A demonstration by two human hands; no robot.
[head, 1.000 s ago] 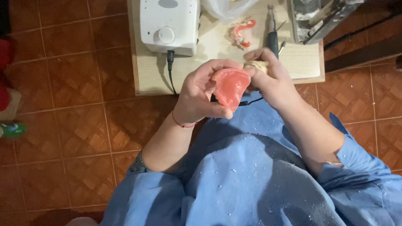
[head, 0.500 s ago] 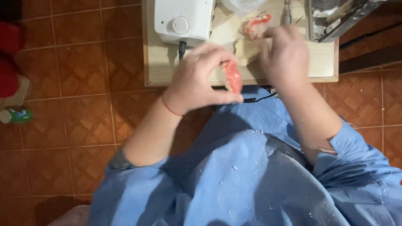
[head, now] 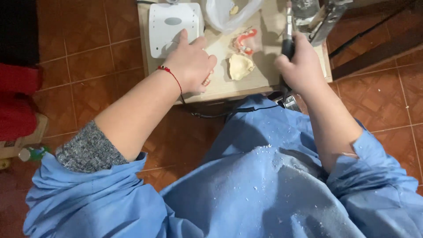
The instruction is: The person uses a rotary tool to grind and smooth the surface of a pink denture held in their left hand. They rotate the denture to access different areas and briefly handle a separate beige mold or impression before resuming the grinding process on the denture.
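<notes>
Left hand (head: pixel 190 66) curls around a pink denture (head: pixel 206 81), parked near the white control box (head: pixel 172 27); right hand (head: pixel 301 66) fist-grips the rotary handpiece (head: pixel 288 39) upright, keeping its tip off the bench (head: pixel 269 77).

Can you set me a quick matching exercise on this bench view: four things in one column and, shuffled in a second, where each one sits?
Things:
1. white control box
2. cream plaster cast
3. dark handpiece
4. clear plastic bag

Places:
A. gripped in the right hand
B. at the far edge of the table, between the box and the tools
C. under the fingertips of the left hand
D. lying on the table between the two hands

Pairs: 1-C, 2-D, 3-A, 4-B
</notes>
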